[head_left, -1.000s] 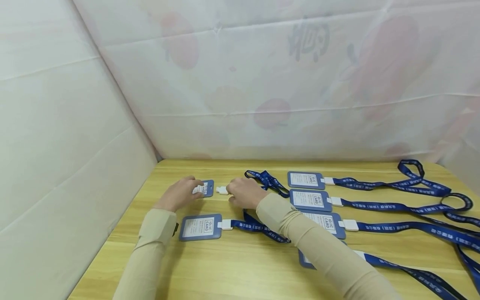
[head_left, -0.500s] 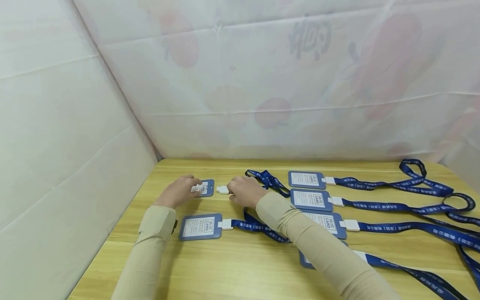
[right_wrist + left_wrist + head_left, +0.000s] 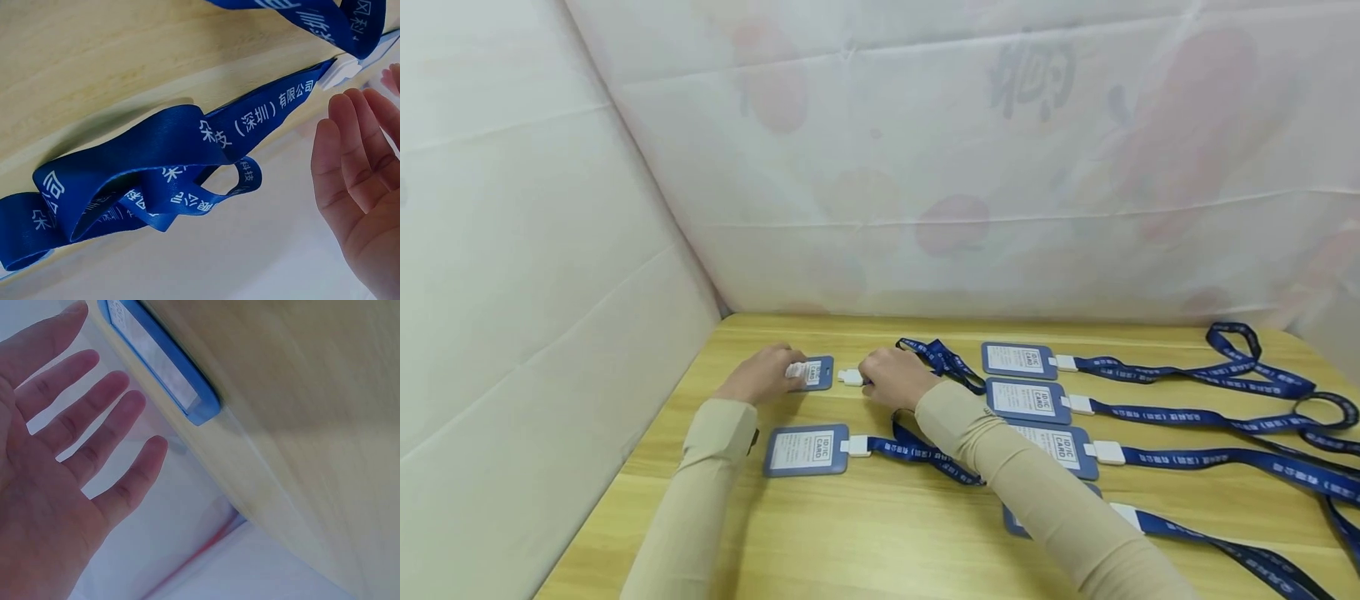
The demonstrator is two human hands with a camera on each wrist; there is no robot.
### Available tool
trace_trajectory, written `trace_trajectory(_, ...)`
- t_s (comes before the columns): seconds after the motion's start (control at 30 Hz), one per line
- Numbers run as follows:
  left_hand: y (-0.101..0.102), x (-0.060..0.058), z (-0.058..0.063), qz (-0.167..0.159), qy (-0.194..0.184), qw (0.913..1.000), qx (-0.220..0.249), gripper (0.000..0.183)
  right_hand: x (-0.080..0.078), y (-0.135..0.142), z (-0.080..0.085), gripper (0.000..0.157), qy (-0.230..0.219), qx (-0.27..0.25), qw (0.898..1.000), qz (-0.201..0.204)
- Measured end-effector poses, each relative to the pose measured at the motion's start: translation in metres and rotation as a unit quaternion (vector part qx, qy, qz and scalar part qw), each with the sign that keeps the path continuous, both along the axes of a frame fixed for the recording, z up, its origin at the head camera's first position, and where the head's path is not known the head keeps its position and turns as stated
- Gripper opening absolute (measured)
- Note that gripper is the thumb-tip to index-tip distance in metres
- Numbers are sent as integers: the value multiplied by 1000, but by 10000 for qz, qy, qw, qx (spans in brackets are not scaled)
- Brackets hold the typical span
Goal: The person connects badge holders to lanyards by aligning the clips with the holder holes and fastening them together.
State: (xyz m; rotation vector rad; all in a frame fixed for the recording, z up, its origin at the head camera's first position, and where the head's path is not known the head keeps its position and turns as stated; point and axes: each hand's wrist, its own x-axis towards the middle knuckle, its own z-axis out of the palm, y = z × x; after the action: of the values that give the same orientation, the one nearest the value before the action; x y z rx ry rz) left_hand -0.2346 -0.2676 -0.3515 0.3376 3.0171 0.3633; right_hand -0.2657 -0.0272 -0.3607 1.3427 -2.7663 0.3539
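Note:
My left hand (image 3: 762, 375) is at a blue card holder (image 3: 822, 372) at the table's far left, its fingertips over the holder's left part in the head view. In the left wrist view that hand (image 3: 47, 487) has spread, relaxed fingers, with the holder (image 3: 159, 359) lying flat beyond them. To its right, my right hand (image 3: 897, 377) hovers beside a white clip (image 3: 852, 377) on a crumpled blue lanyard (image 3: 946, 360). The right wrist view has the right hand's fingers (image 3: 353, 134) loosely bent and apart from the lanyard (image 3: 131, 150). A narrow gap separates clip and holder.
Nearer on the left lies another card holder (image 3: 806, 451) joined to its own lanyard (image 3: 917, 452). Several more holders, including one at the back (image 3: 1018, 360), form a column on the right, with lanyards (image 3: 1210, 458) stretching rightward. A fabric wall (image 3: 850, 167) borders the wooden table (image 3: 880, 533).
The head view has shifted slightly, so things appear a little further right. Both hands stay almost where they were; the holder and the clip remain apart.

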Motion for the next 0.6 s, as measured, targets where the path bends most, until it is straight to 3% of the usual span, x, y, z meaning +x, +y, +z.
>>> trace_trajectory(0.23,-1,-3,-1,17,-176,9995,-258,44,-3,-1,-1,8,-49,-19,10000,77)
trace_trajectory(0.43,4,-8,-2,18,-355,9985,-426,50,-5,-1,-3,3,186,46,9997,151)
trace_trajectory(0.6,3,-9,-1,65,-423,9982,-415,52,-9,-2,-3,11,259,-20,9993,259)
